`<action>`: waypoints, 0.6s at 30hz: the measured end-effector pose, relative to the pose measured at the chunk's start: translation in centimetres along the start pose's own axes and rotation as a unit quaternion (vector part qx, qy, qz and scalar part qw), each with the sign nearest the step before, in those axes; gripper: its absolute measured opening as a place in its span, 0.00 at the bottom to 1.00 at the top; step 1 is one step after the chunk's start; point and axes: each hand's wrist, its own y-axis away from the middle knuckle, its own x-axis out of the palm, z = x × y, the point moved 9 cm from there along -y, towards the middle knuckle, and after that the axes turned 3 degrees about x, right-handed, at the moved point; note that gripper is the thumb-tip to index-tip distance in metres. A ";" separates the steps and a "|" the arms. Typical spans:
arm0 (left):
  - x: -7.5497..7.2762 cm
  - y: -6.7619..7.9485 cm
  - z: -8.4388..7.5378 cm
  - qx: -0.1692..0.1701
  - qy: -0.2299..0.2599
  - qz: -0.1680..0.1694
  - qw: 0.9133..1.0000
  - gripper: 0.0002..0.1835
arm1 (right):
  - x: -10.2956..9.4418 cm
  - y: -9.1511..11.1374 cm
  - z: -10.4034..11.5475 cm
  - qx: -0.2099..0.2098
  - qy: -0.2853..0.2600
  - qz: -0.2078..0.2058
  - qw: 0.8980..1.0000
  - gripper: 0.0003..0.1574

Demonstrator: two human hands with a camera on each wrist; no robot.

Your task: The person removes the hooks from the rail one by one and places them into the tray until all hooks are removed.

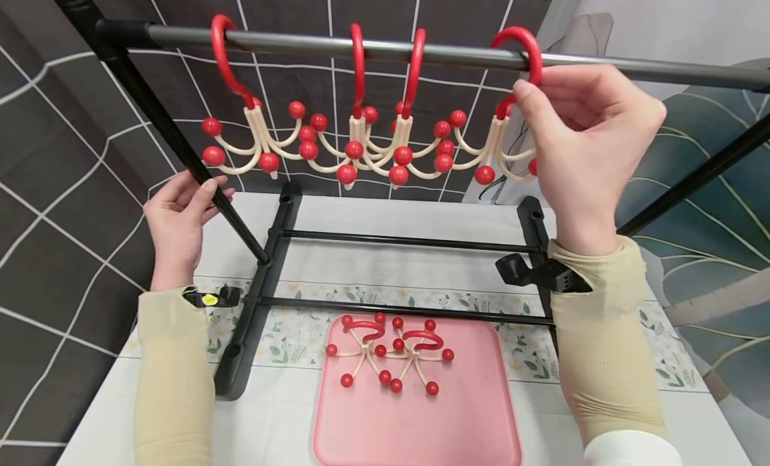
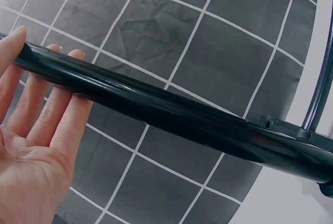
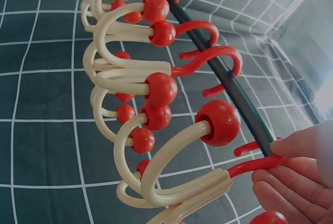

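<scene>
My right hand [image 1: 592, 132] pinches the red hook [image 1: 519, 35] of the rightmost claw-shaped hanger between thumb and fingers. That hook curves over the grey rail [image 1: 445, 53], and its cream arms with red ball tips [image 3: 182, 156] hang below. Farther left on the same rail hang several like hangers [image 1: 259, 138], two of them close together. With thumb and fingers on either side, my left hand [image 1: 180, 218] holds the slanting black post [image 2: 156, 107] of the rack. In the left wrist view its fingers [image 2: 57, 114] pass behind the post.
A pink tray [image 1: 415, 432] on the white table holds two more hangers [image 1: 363, 349], lying in its far part. Two black crossbars [image 1: 409, 240] join the rack's feet [image 1: 237, 352]. Dark cloth with white grid lines [image 1: 60, 205] hangs behind and at left.
</scene>
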 end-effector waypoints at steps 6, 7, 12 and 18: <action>0.1 -0.1 0.0 0.010 0.011 0.007 1.000 0.19 | -0.8 -0.3 0.4 -0.011 -0.013 -0.016 1.000 0.09; 0.1 -0.1 0.0 0.010 0.012 0.008 1.000 0.19 | -0.9 -0.3 0.5 -0.011 -0.012 -0.019 1.000 0.09; 0.1 -0.1 0.1 0.009 0.012 0.006 1.000 0.19 | -1.8 -0.4 1.0 -0.010 -0.002 -0.031 0.999 0.09; 0.1 -0.1 0.0 0.006 0.011 0.005 1.000 0.20 | -2.8 -0.4 1.6 -0.027 -0.017 -0.043 0.999 0.10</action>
